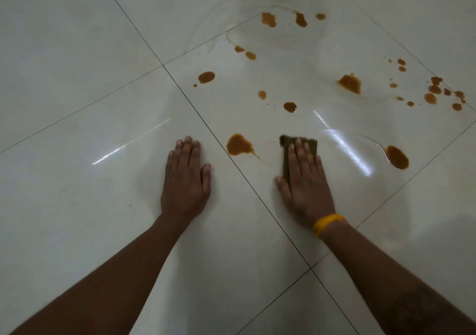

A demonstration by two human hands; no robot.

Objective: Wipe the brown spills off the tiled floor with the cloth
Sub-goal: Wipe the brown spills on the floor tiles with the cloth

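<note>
The right hand (305, 177) is pressing flat on a folded olive-brown cloth (286, 154). The nearest brown puddle (238, 145) is lying just left of it, seemingly untouched. The left hand (186, 177) is bracing open and empty on the white tiled floor (77, 193).

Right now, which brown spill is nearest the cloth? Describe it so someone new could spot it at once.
Start at the right hand, flat on the dark cloth on the tiled floor. Just to its left, beside the dark grout line, lies a large puddle. Unlike the rounder drops farther off, it trails a thin tail toward the cloth.
</note>
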